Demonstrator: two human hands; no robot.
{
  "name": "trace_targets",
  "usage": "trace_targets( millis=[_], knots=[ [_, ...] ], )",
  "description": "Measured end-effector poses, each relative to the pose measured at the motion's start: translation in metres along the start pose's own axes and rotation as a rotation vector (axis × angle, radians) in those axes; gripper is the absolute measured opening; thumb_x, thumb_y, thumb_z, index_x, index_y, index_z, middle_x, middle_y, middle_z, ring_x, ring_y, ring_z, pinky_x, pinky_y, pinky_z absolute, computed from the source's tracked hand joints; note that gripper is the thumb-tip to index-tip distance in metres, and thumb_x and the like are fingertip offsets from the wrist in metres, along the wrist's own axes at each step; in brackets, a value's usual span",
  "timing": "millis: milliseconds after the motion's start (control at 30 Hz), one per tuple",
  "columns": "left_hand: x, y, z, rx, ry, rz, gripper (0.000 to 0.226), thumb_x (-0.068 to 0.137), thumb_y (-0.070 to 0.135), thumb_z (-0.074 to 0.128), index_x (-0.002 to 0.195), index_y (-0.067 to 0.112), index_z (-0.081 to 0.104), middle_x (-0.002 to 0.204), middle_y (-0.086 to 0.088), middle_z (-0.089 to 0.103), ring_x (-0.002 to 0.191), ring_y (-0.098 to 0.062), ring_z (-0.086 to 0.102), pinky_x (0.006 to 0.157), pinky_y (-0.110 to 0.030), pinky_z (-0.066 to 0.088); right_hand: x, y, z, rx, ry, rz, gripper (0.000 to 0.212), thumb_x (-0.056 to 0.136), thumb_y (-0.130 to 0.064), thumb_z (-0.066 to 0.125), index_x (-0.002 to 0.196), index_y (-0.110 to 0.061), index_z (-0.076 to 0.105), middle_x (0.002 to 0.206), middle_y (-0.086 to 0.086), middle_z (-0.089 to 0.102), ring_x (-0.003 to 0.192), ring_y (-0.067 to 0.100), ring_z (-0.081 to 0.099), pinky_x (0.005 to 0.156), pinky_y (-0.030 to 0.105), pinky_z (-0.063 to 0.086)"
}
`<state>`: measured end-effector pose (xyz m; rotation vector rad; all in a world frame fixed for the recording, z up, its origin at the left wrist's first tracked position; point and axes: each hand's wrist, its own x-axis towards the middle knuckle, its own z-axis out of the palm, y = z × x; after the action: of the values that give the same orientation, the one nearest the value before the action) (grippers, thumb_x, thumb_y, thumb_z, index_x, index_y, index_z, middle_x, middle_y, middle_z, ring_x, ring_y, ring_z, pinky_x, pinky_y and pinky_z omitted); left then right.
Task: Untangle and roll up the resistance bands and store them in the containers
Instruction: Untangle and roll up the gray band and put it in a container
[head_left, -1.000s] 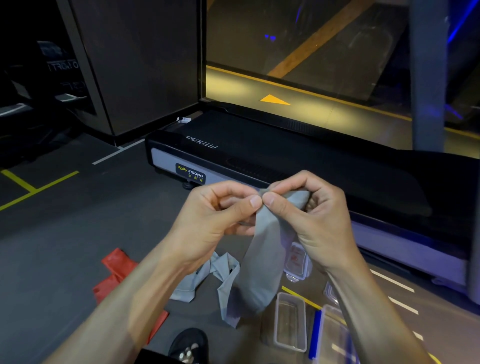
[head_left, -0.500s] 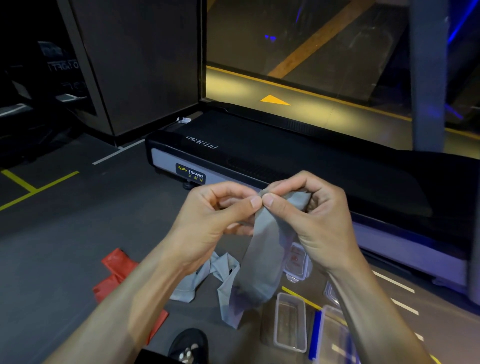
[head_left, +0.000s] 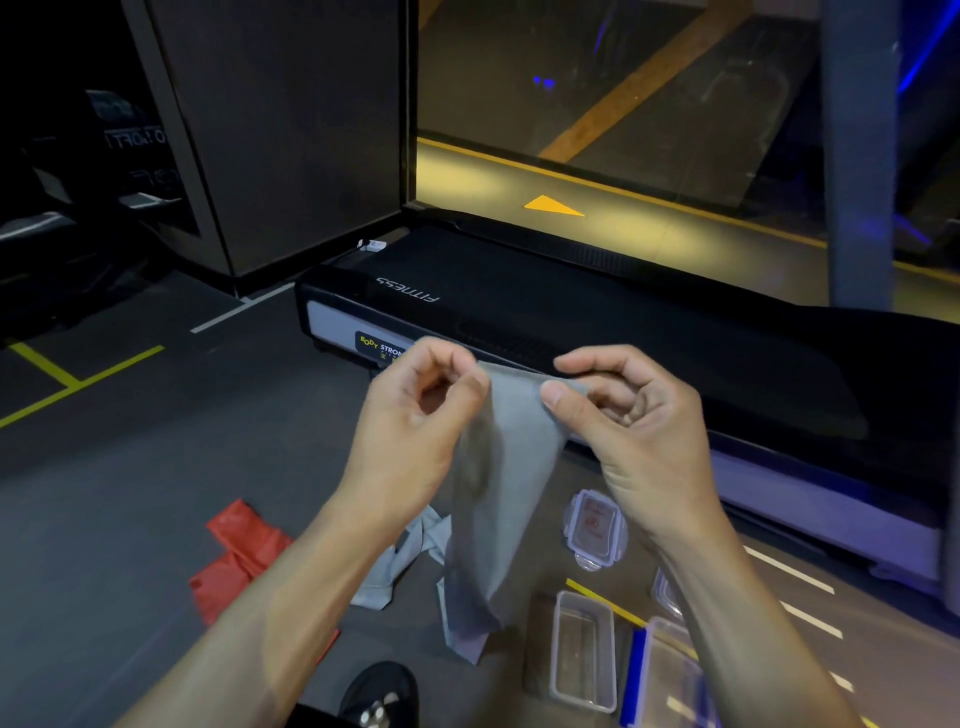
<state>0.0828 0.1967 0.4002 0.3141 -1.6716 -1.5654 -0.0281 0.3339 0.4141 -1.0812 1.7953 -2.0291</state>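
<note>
A grey resistance band (head_left: 498, 467) hangs from both hands down to the floor, where its lower part lies crumpled. My left hand (head_left: 415, 421) pinches its top left edge between thumb and fingers. My right hand (head_left: 628, 415) pinches the top right edge, so the band's upper end is spread flat between them. A red band (head_left: 234, 561) lies bunched on the floor at lower left. A clear open container (head_left: 584, 654) sits on the floor below my right wrist, with a second one (head_left: 670, 680) and a blue piece (head_left: 635, 675) beside it.
A clear lid (head_left: 595, 525) lies on the floor under my right hand. A black treadmill (head_left: 623, 332) runs across behind my hands. My black shoe (head_left: 382, 696) shows at the bottom edge. Yellow and white lines mark the dark floor (head_left: 130, 467).
My hands have moved apart, spreading the top of the grey band that was pinched together between them before.
</note>
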Motion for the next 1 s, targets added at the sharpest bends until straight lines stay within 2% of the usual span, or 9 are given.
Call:
trace_targets(
  millis=[100, 267, 367, 433, 533, 667, 833, 933, 1000],
  knots=[
    [-0.003, -0.003, 0.003, 0.114, 0.033, 0.060, 0.011, 0.099, 0.008, 0.061, 0.089, 0.005, 0.058, 0.074, 0.008, 0.055, 0.066, -0.006, 0.048, 0.064, -0.021, 0.043, 0.000, 0.002, 0.004, -0.070, 0.047, -0.024, 0.007, 0.086, -0.014, 0.080, 0.091, -0.016, 0.074, 0.078, -0.001, 0.075, 0.073, 0.008, 0.066, 0.069, 0.023, 0.052],
    [-0.002, -0.007, 0.006, 0.160, 0.118, 0.121, 0.003, 0.100, 0.014, 0.063, 0.098, 0.016, 0.064, 0.079, 0.005, 0.064, 0.075, -0.014, 0.061, 0.072, -0.036, 0.051, -0.002, 0.001, 0.011, -0.146, 0.141, -0.050, 0.011, 0.091, -0.009, 0.077, 0.086, -0.019, 0.074, 0.080, -0.006, 0.075, 0.076, 0.007, 0.069, 0.072, 0.024, 0.055],
    [-0.002, -0.007, 0.005, 0.113, 0.112, 0.083, 0.020, 0.097, 0.012, 0.066, 0.116, 0.018, 0.069, 0.083, 0.003, 0.071, 0.084, -0.011, 0.068, 0.082, -0.027, 0.055, -0.003, -0.002, 0.011, -0.235, 0.124, -0.102, 0.014, 0.092, -0.008, 0.075, 0.086, -0.020, 0.072, 0.078, -0.006, 0.072, 0.074, 0.007, 0.067, 0.069, 0.022, 0.052],
    [-0.001, -0.006, 0.002, 0.083, 0.095, 0.051, 0.025, 0.096, 0.009, 0.068, 0.119, 0.017, 0.071, 0.083, 0.006, 0.073, 0.086, -0.008, 0.070, 0.086, -0.023, 0.054, -0.005, -0.004, 0.011, -0.287, 0.113, -0.129, 0.013, 0.093, -0.008, 0.074, 0.087, -0.020, 0.072, 0.079, -0.006, 0.071, 0.074, 0.008, 0.067, 0.068, 0.024, 0.053],
    [0.001, -0.006, 0.000, 0.037, 0.090, 0.029, 0.024, 0.093, 0.005, 0.069, 0.115, 0.014, 0.073, 0.083, 0.003, 0.075, 0.084, -0.008, 0.069, 0.084, -0.024, 0.054, -0.007, -0.005, 0.010, -0.337, 0.105, -0.164, 0.013, 0.093, -0.010, 0.074, 0.088, -0.022, 0.071, 0.081, -0.007, 0.070, 0.076, 0.011, 0.067, 0.069, 0.027, 0.053],
    [0.002, -0.004, -0.003, 0.002, 0.070, 0.031, 0.014, 0.092, 0.005, 0.070, 0.103, 0.012, 0.076, 0.086, -0.005, 0.076, 0.082, -0.012, 0.069, 0.080, -0.033, 0.056, -0.007, -0.007, 0.009, -0.374, 0.092, -0.209, 0.013, 0.094, -0.010, 0.074, 0.088, -0.022, 0.070, 0.083, -0.009, 0.070, 0.078, 0.012, 0.066, 0.071, 0.019, 0.050],
    [0.002, -0.001, -0.004, -0.037, 0.045, 0.010, 0.013, 0.093, 0.005, 0.070, 0.092, 0.017, 0.076, 0.083, 0.000, 0.074, 0.078, -0.009, 0.064, 0.076, -0.026, 0.053, -0.009, -0.011, 0.008, -0.376, 0.098, -0.223, 0.011, 0.091, -0.012, 0.076, 0.089, -0.022, 0.072, 0.084, -0.012, 0.071, 0.080, 0.012, 0.068, 0.072, 0.018, 0.051],
    [0.002, -0.003, -0.003, -0.101, 0.028, -0.052, 0.017, 0.093, 0.007, 0.070, 0.083, 0.021, 0.074, 0.076, 0.005, 0.067, 0.075, -0.010, 0.058, 0.074, -0.028, 0.050, -0.008, -0.010, 0.007, -0.334, 0.127, -0.209, 0.009, 0.088, -0.012, 0.080, 0.087, -0.019, 0.074, 0.080, -0.008, 0.071, 0.076, 0.011, 0.067, 0.069, 0.020, 0.051],
    [0.002, -0.005, -0.001, -0.161, 0.010, -0.094, 0.012, 0.089, 0.015, 0.071, 0.081, 0.024, 0.074, 0.076, 0.005, 0.063, 0.076, -0.014, 0.054, 0.075, -0.031, 0.047, -0.008, -0.008, 0.007, -0.306, 0.139, -0.190, 0.009, 0.087, -0.014, 0.082, 0.086, -0.019, 0.074, 0.077, -0.004, 0.071, 0.071, 0.012, 0.066, 0.067, 0.026, 0.052]
  ],
)
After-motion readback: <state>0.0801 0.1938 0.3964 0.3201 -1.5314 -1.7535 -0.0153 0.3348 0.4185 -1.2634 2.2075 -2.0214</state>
